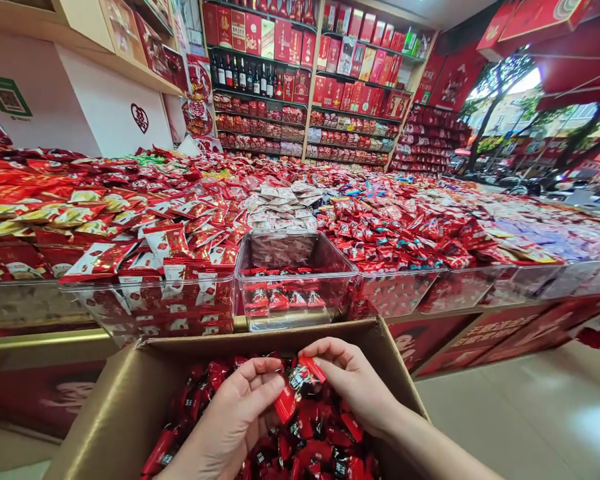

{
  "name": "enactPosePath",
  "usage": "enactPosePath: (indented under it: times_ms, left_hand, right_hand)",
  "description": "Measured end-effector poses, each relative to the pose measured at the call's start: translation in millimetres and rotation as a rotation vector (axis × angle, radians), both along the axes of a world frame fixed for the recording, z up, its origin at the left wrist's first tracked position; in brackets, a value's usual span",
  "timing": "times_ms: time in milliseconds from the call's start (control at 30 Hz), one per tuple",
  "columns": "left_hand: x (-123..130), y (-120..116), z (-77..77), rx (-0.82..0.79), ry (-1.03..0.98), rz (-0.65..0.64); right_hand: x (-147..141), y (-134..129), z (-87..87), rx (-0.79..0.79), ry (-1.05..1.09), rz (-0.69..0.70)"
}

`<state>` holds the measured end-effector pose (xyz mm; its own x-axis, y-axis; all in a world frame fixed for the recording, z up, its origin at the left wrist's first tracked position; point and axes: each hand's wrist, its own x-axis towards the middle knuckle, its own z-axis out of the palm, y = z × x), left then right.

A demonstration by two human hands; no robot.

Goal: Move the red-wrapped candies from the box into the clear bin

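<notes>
A red and black wrapped candy (300, 381) is stretched between my two hands, over an open cardboard box (111, 393) heaped with the same kind of wrapped candies (316, 448). My left hand (247, 403) has its thumb and fingers closed at the candy's lower left end. At the upper right end, my right hand (353, 377) pinches the wrapper's crimped edge. Just beyond the box stands a clear plastic bin (295, 321), with short rows of matching candies (283, 293) on its floor.
Clear bins piled with red and white packets (175, 247) flank the clear bin on the left. Red packets (390, 227) are heaped to the right. Shelves with bottles (243, 73) and red boxes line the back wall. Tiled floor (510, 393) shows at right.
</notes>
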<state>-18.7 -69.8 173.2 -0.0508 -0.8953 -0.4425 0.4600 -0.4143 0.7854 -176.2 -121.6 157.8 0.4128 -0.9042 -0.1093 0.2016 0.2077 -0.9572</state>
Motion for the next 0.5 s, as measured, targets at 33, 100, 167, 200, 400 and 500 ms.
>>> enactPosePath:
  times_ms: [33, 100, 167, 200, 400, 500]
  left_hand:
    - [0.2, -0.5, -1.9, -0.035, -0.050, 0.022]
    - [1.0, -1.3, -4.8, -0.100, -0.166, 0.057]
    - [2.1, -1.2, -5.9, -0.154, -0.244, 0.059]
    - [2.5, -0.8, -5.9, -0.178, -0.263, 0.050]
    - [0.2, -0.2, -10.0, -0.212, -0.307, 0.039]
    - [0.3, 1.1, -10.5, -0.278, -0.382, 0.046]
  right_hand:
    - [0.1, 0.6, -1.0, 0.041, -0.038, -0.011]
    - [0.2, 1.0, -2.3, 0.119, -0.110, 0.003]
    - [0.4, 0.9, -2.6, 0.144, -0.103, 0.059]
    - [0.6, 0.9, -2.5, 0.124, -0.065, 0.086]
    - [1.1, 3.8, -1.9, -0.029, 0.141, 0.083]
    - [0.6, 4.3, -1.6, -0.040, 0.195, 0.063]
